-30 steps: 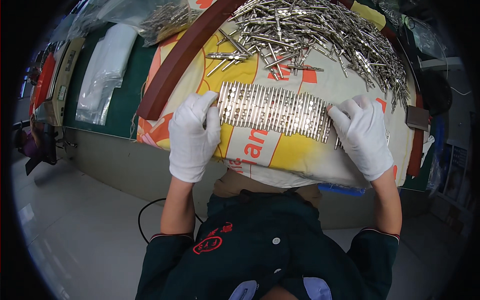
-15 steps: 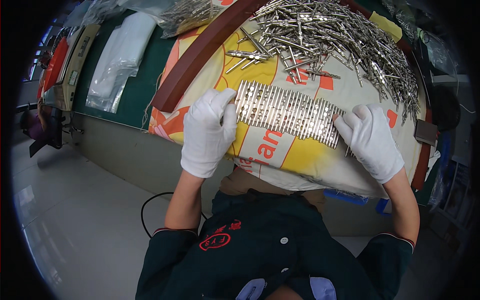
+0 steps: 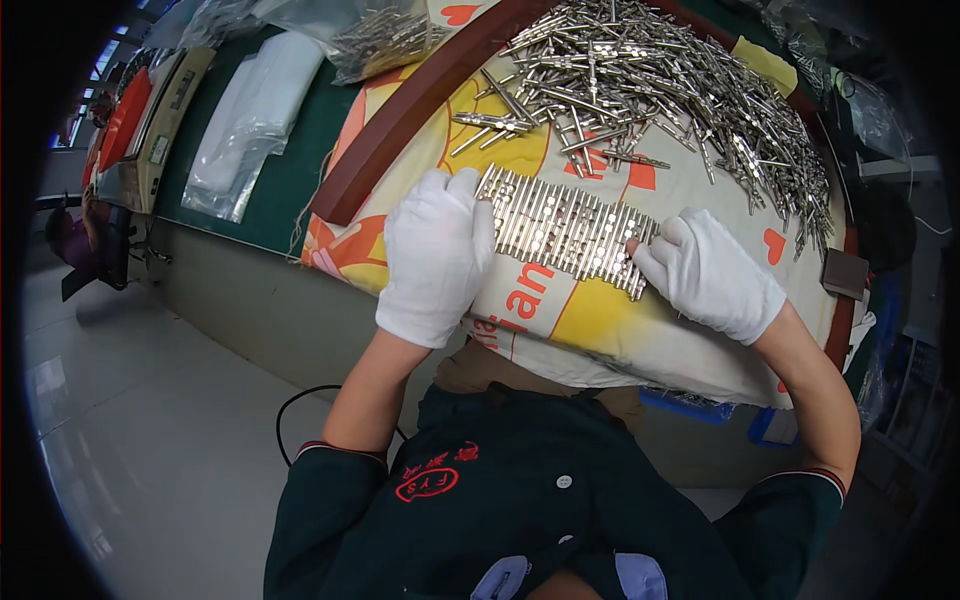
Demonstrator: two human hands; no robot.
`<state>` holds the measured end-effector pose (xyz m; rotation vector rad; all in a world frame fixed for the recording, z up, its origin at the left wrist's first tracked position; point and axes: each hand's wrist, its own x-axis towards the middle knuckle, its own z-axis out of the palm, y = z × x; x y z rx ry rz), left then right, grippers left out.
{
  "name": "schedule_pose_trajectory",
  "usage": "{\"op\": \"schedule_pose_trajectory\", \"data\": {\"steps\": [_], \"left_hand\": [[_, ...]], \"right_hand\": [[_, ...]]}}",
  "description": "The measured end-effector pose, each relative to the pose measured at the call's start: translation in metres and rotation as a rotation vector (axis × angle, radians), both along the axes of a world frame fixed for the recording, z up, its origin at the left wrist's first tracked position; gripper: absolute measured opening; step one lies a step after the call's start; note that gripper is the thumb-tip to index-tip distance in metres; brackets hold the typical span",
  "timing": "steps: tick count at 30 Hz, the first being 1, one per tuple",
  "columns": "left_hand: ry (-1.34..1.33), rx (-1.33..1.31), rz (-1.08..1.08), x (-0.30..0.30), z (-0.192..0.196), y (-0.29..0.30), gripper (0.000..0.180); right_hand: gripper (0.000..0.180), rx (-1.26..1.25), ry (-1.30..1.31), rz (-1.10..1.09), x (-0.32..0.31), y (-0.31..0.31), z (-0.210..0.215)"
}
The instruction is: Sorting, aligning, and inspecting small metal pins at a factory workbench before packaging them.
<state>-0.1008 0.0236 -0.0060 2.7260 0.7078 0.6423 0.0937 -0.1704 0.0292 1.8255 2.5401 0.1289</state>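
A row of slim, stepped, shiny metal rods (image 3: 570, 230) lies side by side on the patterned cloth in front of me. My left hand (image 3: 435, 260), in a white glove, closes at the row's left end, fingers curled against the outermost rods. At the right end is my right hand (image 3: 712, 278), also gloved, with fingers bent and a bare fingertip pressing on the last rods. Its palm side and whatever lies beneath it are hidden. Beyond the row spreads a large loose heap of similar rods (image 3: 690, 90).
Dark red wooden bars (image 3: 400, 125) border the printed cloth (image 3: 515, 300). On the green table to the left lie clear plastic bags (image 3: 245, 130). A bag of rods (image 3: 390, 40) sits at the back, a dark block (image 3: 846, 273) at the right, and blue trays (image 3: 690, 405) below the edge.
My hands have come closer together, the right one moving left and the left one slightly right. The row between them looks shorter. The loose heap is unchanged; the view has shifted a little.
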Motion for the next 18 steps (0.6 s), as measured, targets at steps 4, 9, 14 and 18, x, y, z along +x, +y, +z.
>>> {"op": "schedule_pose_trajectory", "data": {"steps": [4, 9, 14, 18], "left_hand": [[0.099, 0.028, 0.008, 0.012, 0.007, -0.009, 0.017], [0.223, 0.099, -0.003, 0.022, 0.012, -0.011, 0.009], [0.327, 0.058, -0.122, 0.029, 0.022, -0.008, 0.018], [0.553, -0.089, -0.256, 0.040, 0.057, -0.003, 0.036]], "right_hand": [[0.009, 0.130, 0.099, 0.051, -0.005, 0.019, -0.013], [0.008, 0.213, 0.098, 0.051, -0.021, 0.043, -0.019], [0.006, 0.331, -0.005, 0.054, -0.027, 0.056, -0.036], [0.003, 0.457, 0.034, 0.023, -0.023, 0.058, -0.044]]}}
